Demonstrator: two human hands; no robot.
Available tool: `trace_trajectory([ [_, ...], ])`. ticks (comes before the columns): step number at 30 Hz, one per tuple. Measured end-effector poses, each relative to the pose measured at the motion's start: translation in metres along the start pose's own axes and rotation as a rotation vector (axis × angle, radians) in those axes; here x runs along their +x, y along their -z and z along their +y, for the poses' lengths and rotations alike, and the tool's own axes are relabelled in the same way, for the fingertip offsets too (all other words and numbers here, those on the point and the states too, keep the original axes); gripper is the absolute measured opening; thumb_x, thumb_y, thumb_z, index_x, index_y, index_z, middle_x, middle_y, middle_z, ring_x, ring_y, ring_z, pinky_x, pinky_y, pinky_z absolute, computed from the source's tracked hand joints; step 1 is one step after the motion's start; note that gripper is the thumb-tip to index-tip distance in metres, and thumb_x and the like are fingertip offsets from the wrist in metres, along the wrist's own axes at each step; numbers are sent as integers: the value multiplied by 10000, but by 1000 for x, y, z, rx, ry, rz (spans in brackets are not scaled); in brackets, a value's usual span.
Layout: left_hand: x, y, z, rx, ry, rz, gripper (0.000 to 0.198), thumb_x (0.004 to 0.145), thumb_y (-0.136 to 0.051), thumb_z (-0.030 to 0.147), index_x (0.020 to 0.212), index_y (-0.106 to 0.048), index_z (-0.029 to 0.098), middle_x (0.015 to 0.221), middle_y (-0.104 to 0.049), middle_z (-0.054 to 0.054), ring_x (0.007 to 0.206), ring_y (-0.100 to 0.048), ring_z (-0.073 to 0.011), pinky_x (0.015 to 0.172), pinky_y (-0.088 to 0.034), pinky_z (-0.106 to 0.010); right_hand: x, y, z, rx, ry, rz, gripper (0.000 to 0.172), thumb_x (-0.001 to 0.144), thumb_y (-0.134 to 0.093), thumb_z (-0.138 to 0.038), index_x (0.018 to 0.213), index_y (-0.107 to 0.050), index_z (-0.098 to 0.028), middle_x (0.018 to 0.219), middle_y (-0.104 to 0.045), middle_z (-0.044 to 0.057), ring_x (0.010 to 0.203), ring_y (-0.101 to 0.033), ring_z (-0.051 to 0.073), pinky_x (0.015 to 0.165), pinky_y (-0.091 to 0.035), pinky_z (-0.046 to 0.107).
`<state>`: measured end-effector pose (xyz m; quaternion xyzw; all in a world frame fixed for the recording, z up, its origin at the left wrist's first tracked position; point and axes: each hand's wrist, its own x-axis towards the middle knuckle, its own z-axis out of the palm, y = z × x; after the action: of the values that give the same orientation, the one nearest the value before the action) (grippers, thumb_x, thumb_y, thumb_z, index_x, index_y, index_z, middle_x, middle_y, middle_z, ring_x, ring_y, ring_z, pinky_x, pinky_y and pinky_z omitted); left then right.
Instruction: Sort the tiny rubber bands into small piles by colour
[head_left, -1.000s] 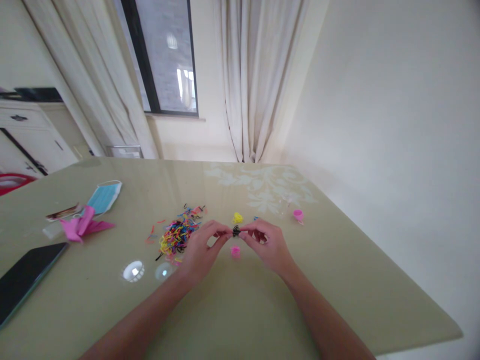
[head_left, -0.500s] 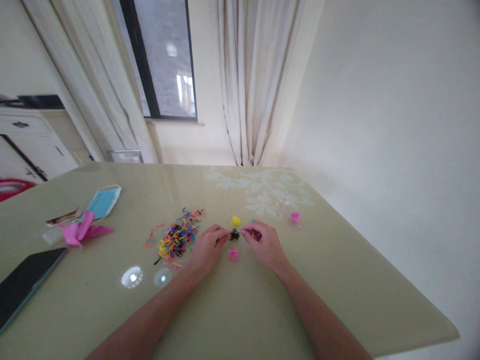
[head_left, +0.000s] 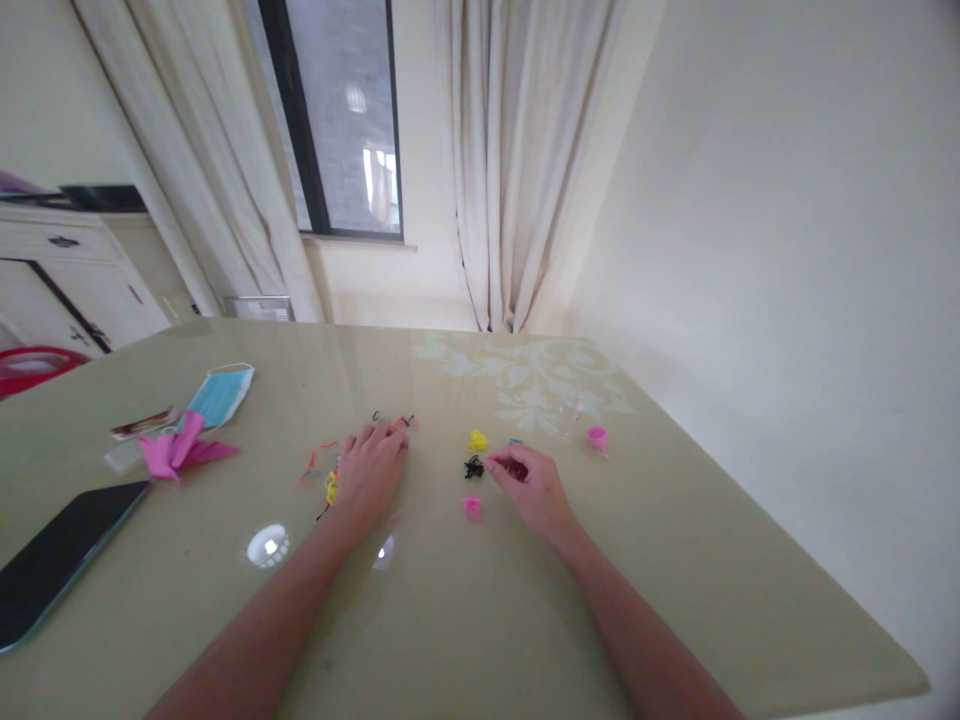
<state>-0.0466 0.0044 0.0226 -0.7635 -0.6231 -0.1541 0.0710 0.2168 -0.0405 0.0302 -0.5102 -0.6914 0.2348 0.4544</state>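
Note:
My left hand (head_left: 373,470) lies palm down over the mixed pile of small coloured rubber bands (head_left: 331,487), fingers stretched out and hiding most of it. My right hand (head_left: 531,487) rests on the table with thumb and forefinger pinched; whatever is between the tips is too small to make out. Just left of those fingertips is a small heap of black rubber bands (head_left: 474,467). A yellow heap (head_left: 478,440) lies behind it and a pink heap (head_left: 472,509) in front. A few blue bands (head_left: 515,441) show behind my right hand.
A pink cup-like piece (head_left: 598,439) stands at the right, near a clear object. On the left lie a pink folded-paper figure (head_left: 180,448), a blue face mask (head_left: 225,394) and a dark phone or tablet (head_left: 67,555). The glossy table (head_left: 480,620) meets the wall at right.
My left hand has moved left from the black heap onto the mixed pile, its fingers now spread. My right hand stays by the black heap, still pinched. The view has shifted slightly.

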Motion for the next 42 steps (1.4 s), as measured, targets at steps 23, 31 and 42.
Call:
trace_trajectory([
  [23,-37,46,69,-1631,112,-11,243,774,-893,420,850,-833,196,904,-847,-96,817,-793,-236,769,-668,-359,-21,4,-44,277,166,38,181,919,-780,-397,987,-769,-230,766,-656,5,597,-513,122,549,-413,257],
  [31,-36,47,71,-1619,52,13,184,747,-915,385,819,-868,223,844,-834,-67,778,-767,-201,726,-638,-298,-22,3,-50,220,285,110,60,946,-759,-282,944,-795,-235,723,-647,3,585,-515,124,518,-414,253],
  [42,-37,41,69,-1500,64,37,128,801,-869,337,855,-858,222,818,-830,-44,767,-754,-175,740,-600,-261,-20,4,-50,276,251,59,109,889,-829,-260,981,-785,-223,735,-645,-25,561,-499,91,503,-378,225],
])
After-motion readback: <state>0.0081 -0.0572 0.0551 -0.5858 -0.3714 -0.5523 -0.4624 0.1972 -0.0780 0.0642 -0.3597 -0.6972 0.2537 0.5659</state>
